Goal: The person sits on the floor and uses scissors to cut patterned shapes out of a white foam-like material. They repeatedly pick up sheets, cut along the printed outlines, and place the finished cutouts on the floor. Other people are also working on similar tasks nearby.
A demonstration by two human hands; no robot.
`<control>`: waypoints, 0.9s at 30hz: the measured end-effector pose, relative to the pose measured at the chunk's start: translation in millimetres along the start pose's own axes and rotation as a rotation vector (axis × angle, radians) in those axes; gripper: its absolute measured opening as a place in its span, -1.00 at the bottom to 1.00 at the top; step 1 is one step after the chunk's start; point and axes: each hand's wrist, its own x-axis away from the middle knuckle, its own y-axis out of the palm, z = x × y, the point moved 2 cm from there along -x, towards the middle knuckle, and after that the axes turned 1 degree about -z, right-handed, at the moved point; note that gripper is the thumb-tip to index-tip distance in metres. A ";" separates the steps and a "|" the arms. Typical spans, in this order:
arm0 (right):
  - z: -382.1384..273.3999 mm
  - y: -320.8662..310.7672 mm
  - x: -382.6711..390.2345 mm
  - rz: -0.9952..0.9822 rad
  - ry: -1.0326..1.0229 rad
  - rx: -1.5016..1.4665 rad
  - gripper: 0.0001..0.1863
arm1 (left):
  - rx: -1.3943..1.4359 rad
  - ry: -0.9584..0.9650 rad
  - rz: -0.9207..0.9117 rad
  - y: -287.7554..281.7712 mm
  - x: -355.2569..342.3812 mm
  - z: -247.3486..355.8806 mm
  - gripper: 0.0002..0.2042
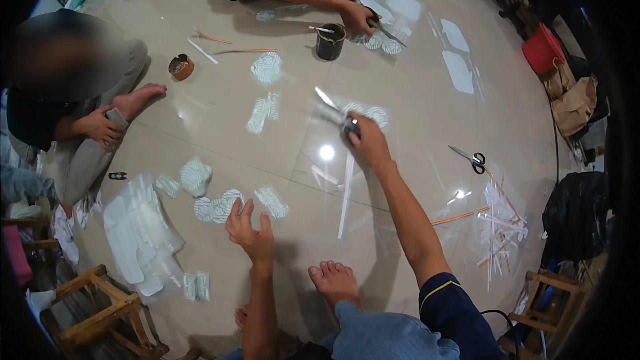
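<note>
My right hand (pixel 371 139) is closed around the dark handles of a pair of scissors (pixel 327 99), whose blades point away to the upper left and are blurred by motion. Just beyond it lie round white pieces with wavy green-grey lines (pixel 377 116), partly hidden by the hand. My left hand (pixel 251 232) hovers with its fingers apart and nothing in them. Close to its fingertips is a row of round patterned pieces (pixel 213 209). A small oblong patterned stack (pixel 271 203) lies beside it. Under my right forearm runs a long white strip (pixel 346 197).
Second scissors (pixel 477 162) lie at right near a pile of strip scraps (pixel 500 227). Layered clear sheets (pixel 137 240) spread at left. A co-worker's hand (pixel 360 17) holds scissors at the far side; another person (pixel 100 127) sits left. A dark cup (pixel 330 43) stands between.
</note>
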 end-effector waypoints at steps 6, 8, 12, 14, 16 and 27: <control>-31.0 -15.8 78.8 -0.165 -0.128 -0.145 -0.47 | 0.123 0.159 -0.134 20.1 -3.2 23.5 -0.53; -32.0 -12.1 101.7 -0.034 -0.043 -0.187 -0.46 | 0.129 0.228 -0.165 29.9 -6.0 28.3 -0.52; -61.2 -4.0 143.1 -0.125 -0.154 -0.223 -0.40 | 0.011 0.331 -0.255 51.5 -24.8 42.7 -0.50; -82.9 6.4 155.5 -0.241 -0.204 -0.258 -0.38 | -0.019 0.421 -0.278 63.6 -41.9 48.8 -0.51; -92.9 18.2 162.8 -0.229 -0.195 -0.262 -0.33 | -0.086 0.486 -0.306 74.6 -56.8 55.8 -0.51; -40.5 -15.6 229.5 0.075 0.325 -0.145 -0.36 | -0.251 0.377 -0.456 101.0 -75.7 74.0 -0.49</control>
